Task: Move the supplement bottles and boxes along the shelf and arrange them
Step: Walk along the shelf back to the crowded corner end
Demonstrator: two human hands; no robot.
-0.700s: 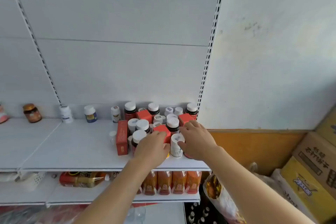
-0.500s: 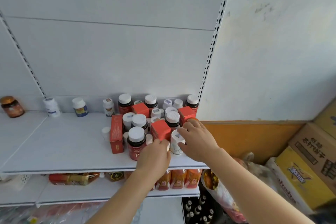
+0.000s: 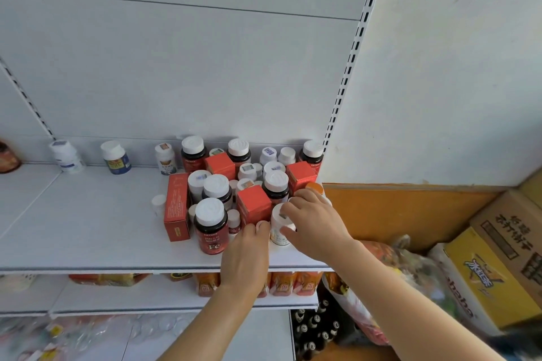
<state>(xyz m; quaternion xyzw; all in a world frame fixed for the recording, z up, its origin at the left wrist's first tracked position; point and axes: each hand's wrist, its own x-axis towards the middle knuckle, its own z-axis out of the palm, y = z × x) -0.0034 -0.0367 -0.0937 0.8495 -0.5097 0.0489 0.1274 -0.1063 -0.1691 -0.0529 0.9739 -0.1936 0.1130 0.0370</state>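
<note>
While right hand [image 3: 315, 223] grips white bottle [image 3: 278, 228] — left hand [image 3: 246, 255] touches red box [image 3: 254, 206].

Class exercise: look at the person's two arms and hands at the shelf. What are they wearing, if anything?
Nothing shows on either one. The left hand and right hand are bare: no gloves, rings, watch or wristband in view. Both forearms are uncovered as far as the bottom edge of the picture, so no sleeve appears. Any clothing higher up lies outside the view.
</note>
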